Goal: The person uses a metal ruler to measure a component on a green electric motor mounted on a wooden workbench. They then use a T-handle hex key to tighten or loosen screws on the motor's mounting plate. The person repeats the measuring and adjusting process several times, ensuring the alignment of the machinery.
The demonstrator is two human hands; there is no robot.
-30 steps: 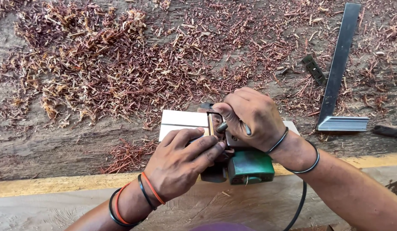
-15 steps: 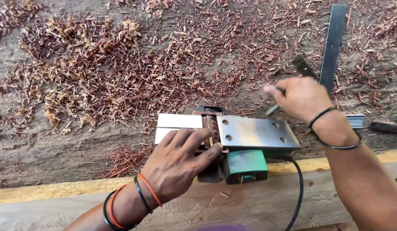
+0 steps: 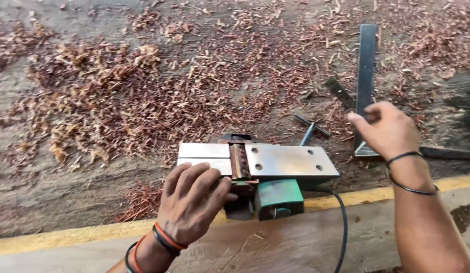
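One left hand (image 3: 192, 202) steadies one planer (image 3: 260, 172).

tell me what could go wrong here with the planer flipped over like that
1. The left hand rests on the upturned electric planer's metal sole right beside the exposed cutter drum; the power cord is attached, so fingers could be cut if it started.
2. The right hand is off the tool, above the T-handle wrench, so only one hand steadies the planer, which could tip.
3. Wood shavings cover the ground and could hide small parts.
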